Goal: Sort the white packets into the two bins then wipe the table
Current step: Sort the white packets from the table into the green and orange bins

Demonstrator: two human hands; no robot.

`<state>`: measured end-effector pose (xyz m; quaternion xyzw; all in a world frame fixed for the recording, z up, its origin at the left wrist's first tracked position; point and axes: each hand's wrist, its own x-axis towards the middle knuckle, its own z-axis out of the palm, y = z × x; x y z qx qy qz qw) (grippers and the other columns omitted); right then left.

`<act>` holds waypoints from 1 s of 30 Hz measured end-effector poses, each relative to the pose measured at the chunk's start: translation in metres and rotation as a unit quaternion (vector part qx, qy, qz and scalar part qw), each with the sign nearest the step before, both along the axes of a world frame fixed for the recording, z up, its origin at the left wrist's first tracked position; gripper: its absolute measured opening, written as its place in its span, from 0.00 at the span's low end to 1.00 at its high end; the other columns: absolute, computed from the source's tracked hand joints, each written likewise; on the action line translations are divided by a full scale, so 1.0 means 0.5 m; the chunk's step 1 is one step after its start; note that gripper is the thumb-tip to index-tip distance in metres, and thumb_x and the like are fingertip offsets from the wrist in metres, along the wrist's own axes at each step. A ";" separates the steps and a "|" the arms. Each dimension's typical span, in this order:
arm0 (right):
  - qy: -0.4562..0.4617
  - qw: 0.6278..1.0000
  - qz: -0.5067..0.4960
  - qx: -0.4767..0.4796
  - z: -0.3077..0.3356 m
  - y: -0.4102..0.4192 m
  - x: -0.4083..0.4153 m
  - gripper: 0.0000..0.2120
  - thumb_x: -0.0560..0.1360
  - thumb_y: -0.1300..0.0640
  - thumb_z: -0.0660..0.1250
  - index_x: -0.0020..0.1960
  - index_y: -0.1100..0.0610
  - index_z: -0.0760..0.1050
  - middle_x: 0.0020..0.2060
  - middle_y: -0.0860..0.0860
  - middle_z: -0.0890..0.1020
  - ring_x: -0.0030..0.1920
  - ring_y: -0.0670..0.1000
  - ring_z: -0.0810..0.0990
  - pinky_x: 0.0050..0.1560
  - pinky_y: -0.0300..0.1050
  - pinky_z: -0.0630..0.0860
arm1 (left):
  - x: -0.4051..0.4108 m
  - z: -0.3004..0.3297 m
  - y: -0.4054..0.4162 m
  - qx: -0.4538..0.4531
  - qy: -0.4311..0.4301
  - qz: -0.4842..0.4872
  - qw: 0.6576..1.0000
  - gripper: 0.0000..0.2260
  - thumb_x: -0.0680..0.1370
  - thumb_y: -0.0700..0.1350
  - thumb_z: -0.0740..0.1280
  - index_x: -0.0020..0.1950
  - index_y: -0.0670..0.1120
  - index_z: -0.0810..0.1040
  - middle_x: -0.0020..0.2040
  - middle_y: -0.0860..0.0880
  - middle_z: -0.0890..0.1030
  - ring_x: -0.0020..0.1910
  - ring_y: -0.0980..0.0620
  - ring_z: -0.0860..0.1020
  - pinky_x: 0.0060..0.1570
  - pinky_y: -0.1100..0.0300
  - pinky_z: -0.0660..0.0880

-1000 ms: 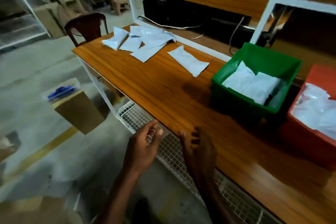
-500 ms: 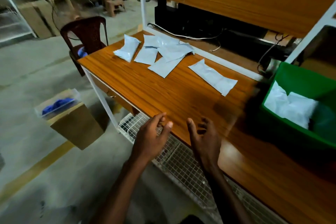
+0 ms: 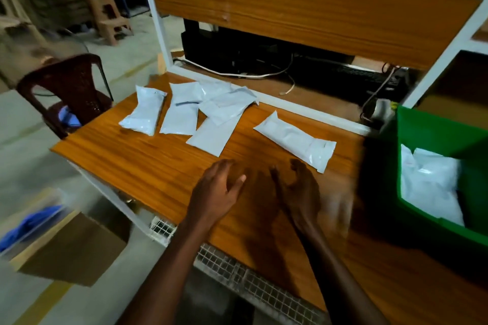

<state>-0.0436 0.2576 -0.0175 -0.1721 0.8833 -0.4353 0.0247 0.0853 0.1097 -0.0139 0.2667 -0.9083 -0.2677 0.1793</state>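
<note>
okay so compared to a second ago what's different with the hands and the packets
Both hands have moved forward from the table's near edge to over the tabletop: the left hand and right hand, both empty with loose fingers, now near the lone packet. Nothing was picked up. The packet cluster and the green bin with its packets look unmoved.

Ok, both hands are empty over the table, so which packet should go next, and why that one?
Probably reach the right hand to the lone packet. It lies flat and apart from the overlapping pile, nearest that hand and closest to the green bin, which already holds packets. The left hand is open too and could then start on the pile.
</note>
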 end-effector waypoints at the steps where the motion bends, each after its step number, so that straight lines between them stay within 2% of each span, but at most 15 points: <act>1: 0.011 1.000 -0.008 0.002 0.001 -0.013 -0.020 0.34 0.74 0.33 0.67 0.73 0.51 0.71 0.69 0.52 0.77 0.68 0.56 0.76 0.67 0.57 0.74 | -0.016 0.003 -0.020 -0.003 -0.001 -0.005 1.000 0.25 0.79 0.64 0.58 0.72 0.52 0.70 0.70 0.50 0.74 0.67 0.49 0.73 0.61 0.54 0.75; 5: 0.022 0.998 -0.046 0.031 0.003 -0.076 -0.114 0.34 0.74 0.32 0.66 0.73 0.49 0.70 0.71 0.52 0.75 0.69 0.56 0.74 0.67 0.60 0.73 | -0.098 0.016 -0.120 -0.007 -0.016 -0.003 1.000 0.24 0.79 0.62 0.61 0.72 0.53 0.69 0.72 0.50 0.72 0.69 0.48 0.71 0.62 0.57 0.69; 10: 0.064 0.992 -0.066 0.086 0.002 -0.119 -0.216 0.34 0.74 0.28 0.62 0.70 0.50 0.72 0.68 0.51 0.78 0.68 0.56 0.75 0.64 0.57 0.75 | -0.205 -0.001 -0.248 -0.023 -0.074 -0.047 0.996 0.31 0.76 0.70 0.57 0.74 0.55 0.67 0.75 0.49 0.69 0.73 0.46 0.68 0.67 0.48 0.69; 13: 0.081 0.985 -0.028 0.147 -0.017 -0.133 -0.275 0.32 0.77 0.30 0.57 0.70 0.51 0.73 0.67 0.54 0.78 0.69 0.58 0.74 0.65 0.59 0.73 | -0.265 -0.033 -0.312 -0.051 -0.108 -0.037 0.992 0.31 0.76 0.71 0.54 0.72 0.54 0.68 0.74 0.47 0.70 0.73 0.44 0.68 0.67 0.42 0.70; 16: 0.060 0.967 0.027 0.248 -0.037 -0.137 -0.314 0.34 0.77 0.29 0.48 0.72 0.48 0.70 0.72 0.54 0.73 0.74 0.60 0.67 0.71 0.60 0.67 | -0.299 -0.071 -0.356 -0.074 -0.158 -0.026 0.984 0.28 0.78 0.68 0.54 0.71 0.52 0.69 0.73 0.44 0.70 0.72 0.41 0.67 0.68 0.41 0.69; 19: -0.002 0.938 0.032 0.345 -0.058 -0.145 -0.310 0.27 0.81 0.35 0.50 0.76 0.43 0.63 0.77 0.54 0.65 0.75 0.62 0.64 0.72 0.62 0.64 | -0.297 -0.106 -0.371 -0.089 -0.172 -0.035 0.980 0.25 0.79 0.63 0.59 0.73 0.52 0.68 0.76 0.42 0.65 0.74 0.39 0.63 0.70 0.41 0.64; 21: -0.027 0.923 -0.004 0.383 -0.061 -0.155 -0.287 0.26 0.81 0.35 0.49 0.77 0.41 0.59 0.76 0.55 0.65 0.73 0.64 0.65 0.70 0.62 0.63 | -0.289 -0.115 -0.358 -0.102 -0.149 -0.054 0.982 0.24 0.79 0.60 0.62 0.73 0.51 0.69 0.76 0.42 0.64 0.75 0.38 0.62 0.70 0.40 0.64; 25: -0.066 0.912 -0.071 0.399 -0.055 -0.183 -0.225 0.25 0.80 0.32 0.48 0.74 0.41 0.59 0.72 0.60 0.67 0.69 0.65 0.66 0.67 0.63 0.63 | -0.262 -0.117 -0.309 -0.081 -0.145 -0.077 0.983 0.24 0.79 0.58 0.63 0.74 0.55 0.67 0.80 0.44 0.55 0.77 0.40 0.56 0.72 0.42 0.63; 30: -0.073 0.906 -0.131 0.396 -0.069 -0.204 -0.139 0.27 0.78 0.30 0.50 0.72 0.41 0.57 0.66 0.63 0.69 0.66 0.66 0.69 0.64 0.62 0.67 | -0.212 -0.120 -0.273 -0.109 -0.132 -0.147 0.974 0.24 0.78 0.63 0.62 0.73 0.57 0.70 0.79 0.46 0.56 0.76 0.43 0.58 0.70 0.43 0.65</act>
